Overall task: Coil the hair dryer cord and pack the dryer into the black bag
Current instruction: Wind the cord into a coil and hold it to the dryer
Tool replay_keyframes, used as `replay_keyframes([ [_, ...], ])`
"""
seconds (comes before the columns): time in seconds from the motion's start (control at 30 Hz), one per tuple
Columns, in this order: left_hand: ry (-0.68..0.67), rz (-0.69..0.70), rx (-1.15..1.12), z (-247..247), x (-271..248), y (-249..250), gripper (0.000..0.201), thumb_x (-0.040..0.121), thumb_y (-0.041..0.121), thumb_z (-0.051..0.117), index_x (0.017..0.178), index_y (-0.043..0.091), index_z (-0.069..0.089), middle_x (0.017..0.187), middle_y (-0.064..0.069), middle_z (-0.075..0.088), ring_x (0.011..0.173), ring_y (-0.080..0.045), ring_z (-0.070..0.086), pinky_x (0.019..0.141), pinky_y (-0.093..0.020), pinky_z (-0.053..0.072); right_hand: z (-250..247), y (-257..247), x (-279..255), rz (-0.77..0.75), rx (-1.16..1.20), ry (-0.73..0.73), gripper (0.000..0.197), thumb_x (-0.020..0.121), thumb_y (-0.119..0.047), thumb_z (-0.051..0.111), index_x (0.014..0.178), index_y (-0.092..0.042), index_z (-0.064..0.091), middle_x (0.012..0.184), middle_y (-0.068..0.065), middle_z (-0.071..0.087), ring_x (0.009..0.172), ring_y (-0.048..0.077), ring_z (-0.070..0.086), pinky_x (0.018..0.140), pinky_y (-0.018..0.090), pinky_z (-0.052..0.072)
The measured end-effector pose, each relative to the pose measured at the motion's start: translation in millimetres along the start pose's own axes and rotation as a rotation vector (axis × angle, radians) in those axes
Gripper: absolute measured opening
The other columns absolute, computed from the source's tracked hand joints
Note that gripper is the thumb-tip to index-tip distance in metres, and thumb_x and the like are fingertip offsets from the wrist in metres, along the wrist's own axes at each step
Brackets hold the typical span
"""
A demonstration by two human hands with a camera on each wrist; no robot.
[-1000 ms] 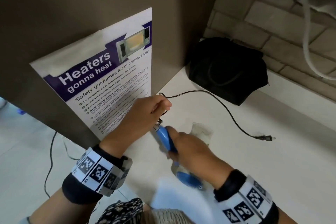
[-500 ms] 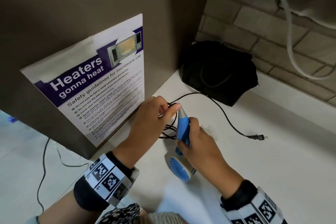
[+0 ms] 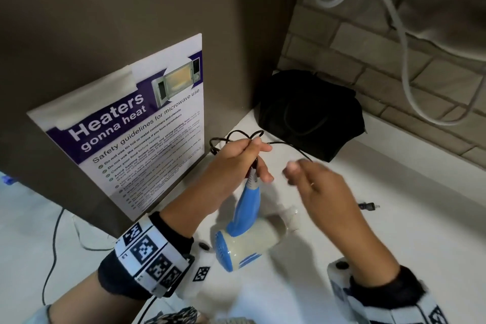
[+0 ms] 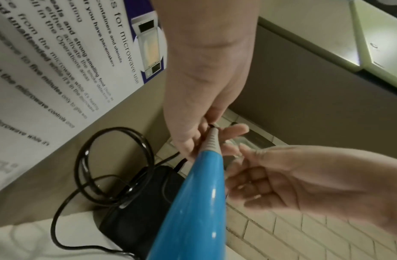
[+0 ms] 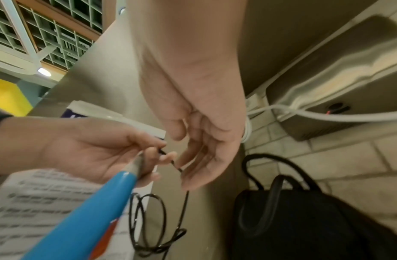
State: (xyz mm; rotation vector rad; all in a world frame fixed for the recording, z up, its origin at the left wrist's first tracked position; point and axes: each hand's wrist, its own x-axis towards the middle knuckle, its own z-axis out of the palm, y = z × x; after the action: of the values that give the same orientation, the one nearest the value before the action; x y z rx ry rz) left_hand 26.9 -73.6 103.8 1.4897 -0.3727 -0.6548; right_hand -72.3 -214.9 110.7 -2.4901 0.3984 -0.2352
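A white bench (image 3: 394, 258) carries the things. A black bag (image 3: 310, 116) sits on it in the far corner against the brick wall. The cord's plug (image 3: 368, 206) lies on the bench, right of the hands.

Glossy plastic dryer handle (image 4: 193, 202) — matt cloth bag (image 3: 310, 113)

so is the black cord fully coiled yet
Partly: a few loops of the thin black cord hang from the left hand; its plug end trails on the white counter.
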Motion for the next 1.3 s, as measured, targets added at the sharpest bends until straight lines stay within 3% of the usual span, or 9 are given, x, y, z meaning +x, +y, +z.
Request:
replay_keyframes([
  [0.13, -0.123, -0.016, -0.034, 3, -6, 17, 0.034, 0.1, 0.034, 0.038, 0.099, 0.011, 0.063, 0.046, -0.002, 0.057, 0.06, -0.023, 0.064, 0.088, -0.046, 0.052, -26, -15, 12, -0.223, 0.209, 0.226, 0.021, 0.1, -0.021, 0.043, 0.106, -0.02, 0.064, 0.105, -0.009, 0.061, 0.103, -0.001, 0.054, 0.083, 0.004, 0.035],
  [0.27, -0.255, -0.014, -0.143, 7, -10, 32, 0.036, 0.1, 0.031, 0.038, 0.081, 0.012, 0.061, 0.054, -0.005, 0.059, 0.051, -0.02, 0.056, 0.062, -0.031, 0.05, -28, -28, 24, -0.419, 0.255, 0.078, 0.032, 0.102, -0.025, 0.036, 0.115, -0.017, 0.064, 0.118, -0.006, 0.061, 0.124, -0.003, 0.045, 0.101, 0.01, 0.032],
  [0.47, -0.374, 0.013, -0.267, 8, -14, 33, 0.035, 0.099, 0.022, 0.04, 0.069, 0.017, 0.057, 0.039, 0.003, 0.032, 0.038, -0.009, 0.025, 0.044, -0.023, 0.034, -20, -33, 37, -0.352, 0.331, 0.009, 0.045, 0.1, -0.043, 0.032, 0.092, -0.021, 0.07, 0.082, 0.002, 0.066, 0.089, 0.014, 0.062, 0.084, 0.029, 0.048],
  [0.63, -0.313, 0.097, -0.327, 2, -15, 29, 0.025, 0.101, 0.02, 0.036, 0.093, 0.011, 0.058, 0.053, 0.007, 0.043, 0.045, -0.006, 0.037, 0.047, -0.019, 0.037, -14, -27, 35, -0.219, 0.754, -0.074, 0.037, 0.095, -0.035, 0.037, 0.091, -0.017, 0.069, 0.079, -0.009, 0.069, 0.08, 0.0, 0.065, 0.076, 0.014, 0.047],
  [0.8, -0.263, 0.142, -0.453, -4, -11, 30, 0.025, 0.099, 0.016, 0.035, 0.102, 0.001, 0.054, 0.052, 0.005, 0.043, 0.043, -0.005, 0.04, 0.047, -0.014, 0.04, 6, 2, 32, -0.148, 0.628, -0.079, 0.027, 0.1, -0.024, 0.039, 0.106, -0.027, 0.065, 0.063, -0.028, 0.058, 0.064, -0.006, 0.054, 0.066, 0.011, 0.036],
  [1.0, -0.266, 0.081, -0.559, -10, 1, 32, 0.043, 0.095, 0.026, 0.038, 0.127, 0.0, 0.049, 0.044, 0.008, 0.034, 0.035, -0.001, 0.025, 0.039, -0.014, 0.028, 35, 37, 15, -0.124, 0.249, -0.162, 0.021, 0.102, -0.028, 0.038, 0.112, -0.034, 0.056, 0.048, -0.018, 0.045, 0.045, 0.005, 0.039, 0.052, 0.013, 0.03],
  [1.17, -0.156, 0.128, -0.475, -13, 12, 32, 0.037, 0.1, 0.024, 0.035, 0.111, -0.004, 0.057, 0.042, 0.006, 0.035, 0.04, -0.006, 0.045, 0.049, -0.017, 0.043, 46, 56, 2, -0.096, -0.018, -0.258, 0.018, 0.099, -0.033, 0.041, 0.117, -0.037, 0.045, 0.057, -0.009, 0.052, 0.057, 0.014, 0.053, 0.065, 0.038, 0.047],
  [1.23, -0.139, 0.156, -0.477, -14, 16, 33, 0.035, 0.102, 0.017, 0.031, 0.1, -0.006, 0.058, 0.051, 0.002, 0.055, 0.071, -0.015, 0.069, 0.073, -0.024, 0.057, 46, 55, -1, -0.087, -0.073, -0.306, 0.025, 0.097, -0.032, 0.044, 0.122, -0.035, 0.04, 0.063, -0.009, 0.052, 0.066, 0.02, 0.055, 0.07, 0.039, 0.048],
  [1.3, -0.151, 0.189, -0.494, -15, 20, 33, 0.034, 0.103, 0.014, 0.028, 0.113, -0.006, 0.053, 0.089, -0.007, 0.074, 0.108, -0.023, 0.065, 0.097, -0.033, 0.05, 44, 54, -4, -0.068, -0.114, -0.347, 0.033, 0.094, -0.031, 0.049, 0.125, -0.035, 0.038, 0.062, -0.011, 0.046, 0.067, 0.018, 0.051, 0.07, 0.035, 0.046],
])
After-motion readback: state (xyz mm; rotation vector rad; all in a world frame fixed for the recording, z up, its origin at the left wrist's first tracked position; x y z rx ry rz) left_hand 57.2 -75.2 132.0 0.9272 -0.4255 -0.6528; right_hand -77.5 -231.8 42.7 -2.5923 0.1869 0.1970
